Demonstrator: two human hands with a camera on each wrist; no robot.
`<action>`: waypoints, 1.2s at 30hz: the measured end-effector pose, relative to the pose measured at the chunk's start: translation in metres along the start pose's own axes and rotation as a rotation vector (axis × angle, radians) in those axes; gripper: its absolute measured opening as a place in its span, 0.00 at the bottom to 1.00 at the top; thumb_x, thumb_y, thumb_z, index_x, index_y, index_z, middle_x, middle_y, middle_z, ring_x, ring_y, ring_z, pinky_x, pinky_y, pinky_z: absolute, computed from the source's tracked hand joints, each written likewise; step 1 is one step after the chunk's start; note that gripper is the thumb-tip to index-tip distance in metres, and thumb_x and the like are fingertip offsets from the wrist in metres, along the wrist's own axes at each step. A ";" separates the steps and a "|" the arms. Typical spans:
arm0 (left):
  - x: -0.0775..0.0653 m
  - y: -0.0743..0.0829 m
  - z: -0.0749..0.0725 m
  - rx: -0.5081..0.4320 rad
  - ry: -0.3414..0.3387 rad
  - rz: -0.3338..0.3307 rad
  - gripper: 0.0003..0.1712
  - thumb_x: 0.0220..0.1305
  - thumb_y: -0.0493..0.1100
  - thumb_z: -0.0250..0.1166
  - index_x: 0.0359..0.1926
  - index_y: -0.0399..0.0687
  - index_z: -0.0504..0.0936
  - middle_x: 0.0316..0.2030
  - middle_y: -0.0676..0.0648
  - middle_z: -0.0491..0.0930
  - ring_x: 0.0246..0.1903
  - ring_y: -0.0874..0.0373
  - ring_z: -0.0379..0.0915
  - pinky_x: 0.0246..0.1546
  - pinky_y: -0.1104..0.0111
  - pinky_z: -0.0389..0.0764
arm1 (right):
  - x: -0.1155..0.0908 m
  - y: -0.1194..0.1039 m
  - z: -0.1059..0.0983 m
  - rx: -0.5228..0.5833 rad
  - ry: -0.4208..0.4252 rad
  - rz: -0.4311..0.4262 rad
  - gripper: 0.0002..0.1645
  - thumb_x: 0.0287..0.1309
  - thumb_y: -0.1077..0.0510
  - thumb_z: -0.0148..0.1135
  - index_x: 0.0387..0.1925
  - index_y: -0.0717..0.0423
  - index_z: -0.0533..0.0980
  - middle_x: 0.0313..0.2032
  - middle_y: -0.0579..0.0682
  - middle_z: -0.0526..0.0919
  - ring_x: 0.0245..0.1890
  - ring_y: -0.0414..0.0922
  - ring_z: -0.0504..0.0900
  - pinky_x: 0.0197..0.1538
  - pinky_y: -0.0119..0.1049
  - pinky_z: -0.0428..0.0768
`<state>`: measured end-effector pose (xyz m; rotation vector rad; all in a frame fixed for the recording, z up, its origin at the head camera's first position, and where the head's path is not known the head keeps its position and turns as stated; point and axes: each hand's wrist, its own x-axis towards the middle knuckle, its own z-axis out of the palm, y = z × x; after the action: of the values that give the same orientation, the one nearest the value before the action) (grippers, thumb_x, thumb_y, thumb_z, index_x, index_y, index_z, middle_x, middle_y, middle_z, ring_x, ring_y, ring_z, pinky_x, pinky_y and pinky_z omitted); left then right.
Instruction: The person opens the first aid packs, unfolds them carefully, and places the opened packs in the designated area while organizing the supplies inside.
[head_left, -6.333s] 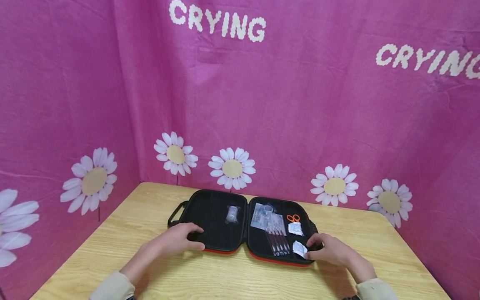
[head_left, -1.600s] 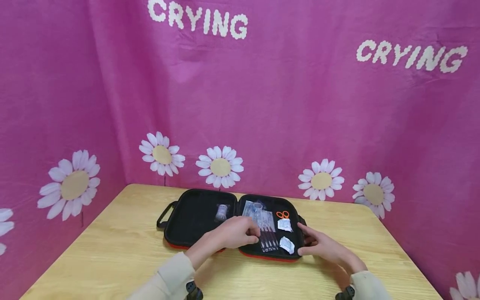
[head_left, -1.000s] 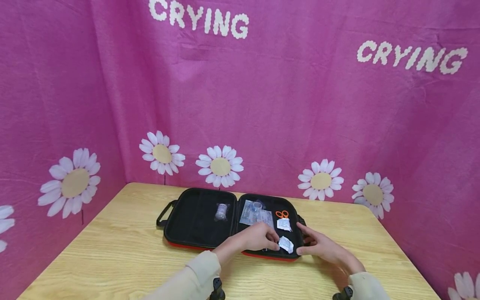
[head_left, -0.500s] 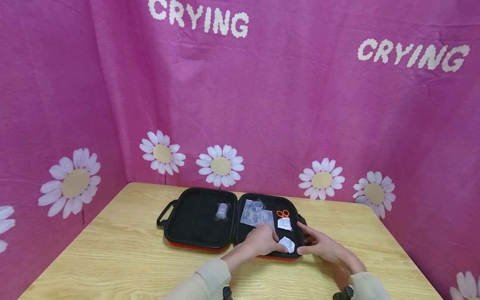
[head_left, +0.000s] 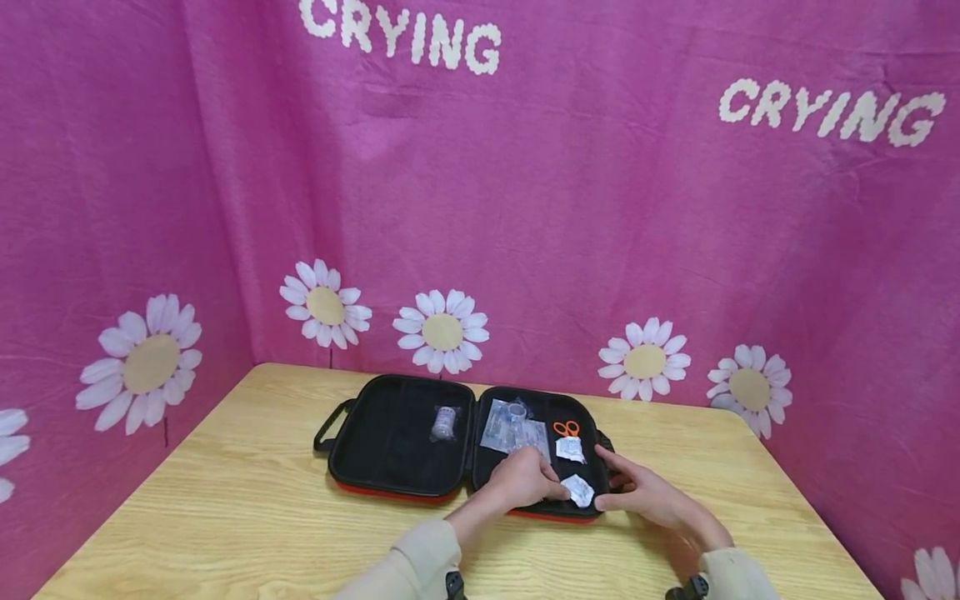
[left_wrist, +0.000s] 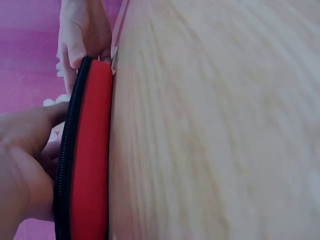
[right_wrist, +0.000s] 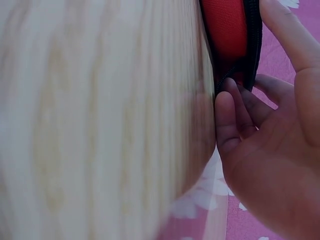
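A zippered first-aid case (head_left: 397, 462), black inside and red outside, lies unfolded on the table. My left hand (head_left: 519, 482) reaches over its right half, thumb tip at the edge of a crumpled white packet (head_left: 580, 492); its other fingertips are mostly hidden. Under that hand the swab pack is covered. My right hand (head_left: 651, 493) grips the case's right end, thumb at the rim, fingers curled along the outer side, as the right wrist view shows. A second white packet (head_left: 571, 450) lies by orange-handled scissors (head_left: 567, 428).
A wrapped bandage roll (head_left: 445, 422) lies in the left half. Flat clear packets (head_left: 497, 427) and a tape roll (head_left: 517, 411) sit near the hinge. The carry handle (head_left: 330, 427) sticks out left. Pink curtains (head_left: 555, 208) hang behind the wooden table (head_left: 247, 500).
My left hand has left the case's left half and come over the right half, covering the swabs. The lower white packet has shifted slightly right. My right hand keeps to the case's right end.
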<state>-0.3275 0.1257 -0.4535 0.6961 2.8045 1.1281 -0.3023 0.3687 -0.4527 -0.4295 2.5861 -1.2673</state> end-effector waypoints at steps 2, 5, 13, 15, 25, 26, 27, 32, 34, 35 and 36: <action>0.000 0.000 0.000 -0.021 -0.004 -0.010 0.09 0.48 0.53 0.77 0.20 0.57 0.90 0.14 0.63 0.79 0.20 0.70 0.67 0.22 0.72 0.66 | 0.000 0.001 0.001 0.004 0.003 -0.019 0.54 0.59 0.52 0.69 0.77 0.63 0.49 0.54 0.63 0.76 0.50 0.48 0.75 0.49 0.27 0.73; -0.001 0.001 0.000 -0.031 0.008 -0.010 0.08 0.49 0.52 0.76 0.21 0.58 0.90 0.14 0.63 0.78 0.20 0.71 0.67 0.22 0.72 0.66 | -0.001 0.003 0.001 0.003 0.009 -0.057 0.53 0.59 0.54 0.69 0.76 0.64 0.49 0.56 0.65 0.74 0.48 0.48 0.75 0.47 0.27 0.74; -0.004 0.001 -0.004 -0.071 -0.001 0.000 0.03 0.49 0.46 0.76 0.24 0.55 0.91 0.17 0.60 0.81 0.21 0.71 0.67 0.22 0.72 0.65 | 0.001 0.002 0.003 0.042 0.009 -0.070 0.53 0.59 0.56 0.69 0.76 0.65 0.50 0.57 0.65 0.73 0.48 0.48 0.74 0.46 0.27 0.73; -0.004 0.001 -0.005 -0.082 -0.016 0.006 0.03 0.49 0.46 0.76 0.24 0.55 0.91 0.18 0.60 0.82 0.21 0.71 0.67 0.23 0.72 0.65 | 0.001 0.002 0.003 0.045 0.010 -0.061 0.53 0.59 0.55 0.69 0.76 0.65 0.50 0.57 0.65 0.73 0.48 0.47 0.74 0.47 0.27 0.73; -0.002 -0.012 -0.014 -0.344 -0.107 0.080 0.05 0.55 0.38 0.71 0.27 0.39 0.89 0.21 0.45 0.83 0.19 0.67 0.69 0.22 0.76 0.70 | 0.001 0.003 0.004 0.012 0.010 -0.043 0.53 0.60 0.53 0.68 0.76 0.63 0.49 0.60 0.65 0.72 0.49 0.46 0.75 0.47 0.28 0.73; -0.002 -0.015 -0.016 -0.387 -0.113 0.078 0.05 0.56 0.37 0.71 0.27 0.38 0.88 0.21 0.44 0.83 0.18 0.65 0.70 0.22 0.76 0.71 | 0.001 0.003 0.004 0.014 0.005 -0.043 0.53 0.60 0.53 0.67 0.77 0.63 0.48 0.61 0.66 0.71 0.49 0.46 0.74 0.48 0.28 0.74; -0.003 -0.017 -0.019 -0.423 -0.116 0.074 0.05 0.57 0.37 0.70 0.28 0.37 0.88 0.22 0.44 0.83 0.18 0.64 0.71 0.21 0.75 0.72 | 0.001 0.003 0.004 0.015 0.005 -0.032 0.53 0.60 0.53 0.68 0.77 0.62 0.49 0.61 0.65 0.70 0.49 0.46 0.74 0.48 0.28 0.73; -0.003 -0.029 -0.041 -0.490 -0.113 0.045 0.06 0.59 0.40 0.71 0.31 0.42 0.89 0.22 0.51 0.82 0.19 0.63 0.72 0.22 0.73 0.71 | 0.001 0.002 0.003 0.008 -0.002 -0.009 0.53 0.60 0.52 0.67 0.77 0.60 0.48 0.64 0.67 0.68 0.52 0.48 0.73 0.49 0.29 0.73; -0.003 -0.034 -0.052 -0.495 -0.102 0.041 0.06 0.59 0.42 0.71 0.33 0.44 0.89 0.23 0.52 0.82 0.20 0.63 0.73 0.22 0.73 0.71 | 0.001 0.001 0.003 0.012 -0.004 0.010 0.54 0.60 0.52 0.68 0.78 0.59 0.48 0.65 0.67 0.66 0.53 0.49 0.73 0.50 0.32 0.73; -0.002 -0.037 -0.057 -0.504 -0.096 0.041 0.06 0.59 0.42 0.70 0.34 0.44 0.89 0.23 0.52 0.82 0.21 0.63 0.73 0.23 0.73 0.72 | 0.000 0.000 0.002 0.017 -0.005 0.020 0.54 0.60 0.52 0.68 0.78 0.58 0.48 0.66 0.67 0.66 0.53 0.49 0.73 0.51 0.33 0.73; -0.002 -0.040 -0.062 -0.514 -0.088 0.037 0.07 0.59 0.42 0.70 0.35 0.43 0.89 0.24 0.52 0.81 0.22 0.62 0.73 0.23 0.73 0.72 | 0.000 0.000 0.002 0.019 -0.006 0.030 0.54 0.61 0.51 0.67 0.78 0.58 0.48 0.66 0.66 0.66 0.54 0.49 0.73 0.51 0.35 0.73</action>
<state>-0.3536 0.0598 -0.4348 0.7183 2.2813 1.6808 -0.3014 0.3673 -0.4537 -0.3892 2.5634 -1.2783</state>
